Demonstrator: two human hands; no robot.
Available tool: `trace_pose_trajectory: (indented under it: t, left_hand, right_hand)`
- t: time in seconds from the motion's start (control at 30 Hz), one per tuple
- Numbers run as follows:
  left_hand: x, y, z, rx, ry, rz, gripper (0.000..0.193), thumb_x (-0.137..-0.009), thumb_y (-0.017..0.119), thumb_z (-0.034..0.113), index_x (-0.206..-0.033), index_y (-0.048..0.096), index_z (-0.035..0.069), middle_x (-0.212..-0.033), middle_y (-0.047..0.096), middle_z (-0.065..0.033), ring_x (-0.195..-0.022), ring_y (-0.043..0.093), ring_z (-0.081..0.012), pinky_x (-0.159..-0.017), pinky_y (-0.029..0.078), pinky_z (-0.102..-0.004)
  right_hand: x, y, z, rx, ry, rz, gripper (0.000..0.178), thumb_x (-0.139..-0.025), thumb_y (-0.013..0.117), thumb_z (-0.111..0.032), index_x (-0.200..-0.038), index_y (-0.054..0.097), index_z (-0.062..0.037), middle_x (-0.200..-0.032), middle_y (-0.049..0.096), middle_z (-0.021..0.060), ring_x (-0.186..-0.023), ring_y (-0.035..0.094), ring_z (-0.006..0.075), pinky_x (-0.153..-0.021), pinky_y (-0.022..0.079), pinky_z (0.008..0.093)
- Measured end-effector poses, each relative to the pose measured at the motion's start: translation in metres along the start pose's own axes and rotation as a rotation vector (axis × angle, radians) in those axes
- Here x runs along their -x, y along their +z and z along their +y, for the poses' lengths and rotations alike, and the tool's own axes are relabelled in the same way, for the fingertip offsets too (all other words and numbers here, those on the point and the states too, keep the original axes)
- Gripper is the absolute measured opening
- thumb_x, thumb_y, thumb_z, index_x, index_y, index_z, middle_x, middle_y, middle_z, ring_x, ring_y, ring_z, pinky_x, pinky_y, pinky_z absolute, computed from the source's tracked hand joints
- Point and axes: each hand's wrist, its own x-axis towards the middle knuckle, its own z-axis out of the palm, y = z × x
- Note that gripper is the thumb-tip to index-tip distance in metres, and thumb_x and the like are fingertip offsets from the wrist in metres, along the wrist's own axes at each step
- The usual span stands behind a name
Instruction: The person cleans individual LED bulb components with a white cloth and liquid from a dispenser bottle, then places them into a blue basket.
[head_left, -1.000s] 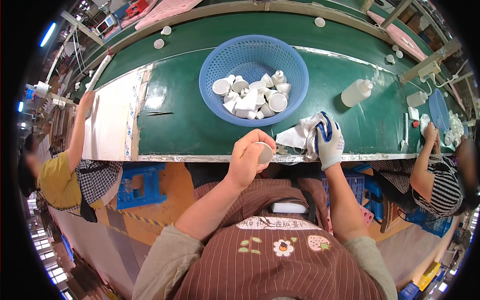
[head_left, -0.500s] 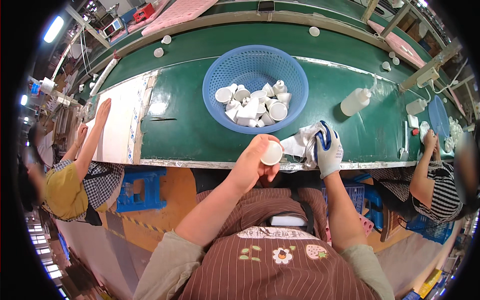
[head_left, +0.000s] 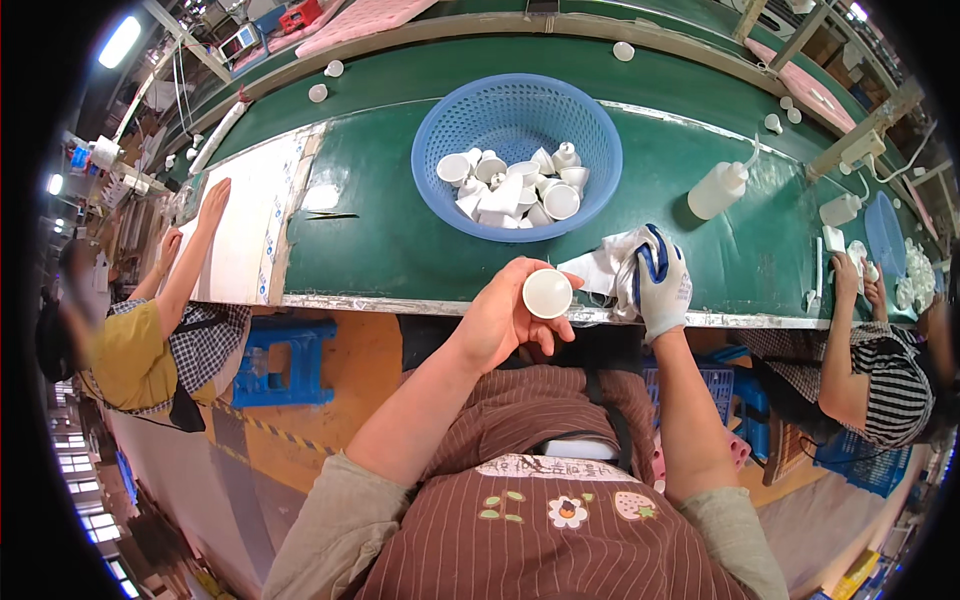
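Observation:
My bare left hand (head_left: 497, 318) is closed around a small white cup (head_left: 548, 293), its round mouth facing up toward me. It is held just over the near edge of the green table (head_left: 380, 260). My right hand (head_left: 663, 292), in a white glove with blue-coated fingertips, grips a crumpled white cloth (head_left: 598, 270) at that same edge. The cloth's loose end reaches left toward the cup. Beyond both hands stands a blue perforated basket (head_left: 425, 185), partly filled with several similar white cups (head_left: 560, 203), some showing narrow necks.
A white squeeze bottle (head_left: 716, 192) with a thin spout stands to the right. Thin dark tweezers (head_left: 332, 216) lie left of the basket. At the left, a co-worker's arms rest over a white board (head_left: 240, 220); another co-worker (head_left: 870, 370) handles white pieces at the right.
The cup's mouth has tilted more toward me in my left hand, whose fingers have shifted around it. My right hand still grips the cloth. The view has shifted slightly.

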Motion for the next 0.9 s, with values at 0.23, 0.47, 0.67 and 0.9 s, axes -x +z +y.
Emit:
trace_pose_trajectory:
  t: [0.23,0.47,0.67,0.9]
  left_hand:
    - [0.002,0.000,0.001,-0.032,0.020,0.205,0.028,-0.098,0.057,0.011,-0.121,0.045,0.001,-0.125,0.059,-0.0194,-0.075,0.067,-0.0203,-0.054,0.056,-0.0277]
    - [-0.003,-0.005,-0.009,-0.257,0.251,0.376,0.044,-0.090,0.066,-0.001,-0.124,0.039,0.003,-0.106,0.060,-0.0098,-0.066,0.060,-0.0125,-0.050,0.050,-0.0231]
    - [0.003,-0.007,-0.002,-0.226,0.203,0.328,0.030,-0.098,0.062,0.013,-0.120,0.047,-0.001,-0.108,0.064,-0.0140,-0.065,0.067,-0.0164,-0.053,0.057,-0.0268]
    - [0.002,-0.013,-0.004,-0.112,0.223,0.363,0.020,-0.099,0.058,0.009,-0.116,0.057,-0.001,-0.098,0.065,-0.0097,-0.075,0.065,-0.0130,-0.061,0.055,-0.0238]
  right_hand:
    - [0.000,-0.005,-0.009,0.001,0.044,-0.054,0.040,-0.093,0.063,-0.026,-0.129,0.062,-0.0107,-0.118,0.066,0.0188,-0.108,0.063,0.0375,-0.094,0.049,0.0425]
    - [0.002,-0.003,-0.005,-0.024,0.003,-0.038,0.037,-0.094,0.063,-0.024,-0.128,0.063,-0.0100,-0.119,0.066,0.0181,-0.109,0.063,0.0366,-0.094,0.049,0.0418]
    - [0.000,-0.002,-0.003,-0.030,-0.009,-0.020,0.037,-0.092,0.065,-0.018,-0.128,0.063,-0.0085,-0.120,0.065,0.0171,-0.110,0.062,0.0360,-0.095,0.049,0.0409]
    - [-0.001,0.000,-0.003,-0.007,-0.010,-0.031,0.037,-0.092,0.064,-0.017,-0.128,0.062,-0.0078,-0.121,0.065,0.0169,-0.110,0.063,0.0359,-0.095,0.049,0.0409]
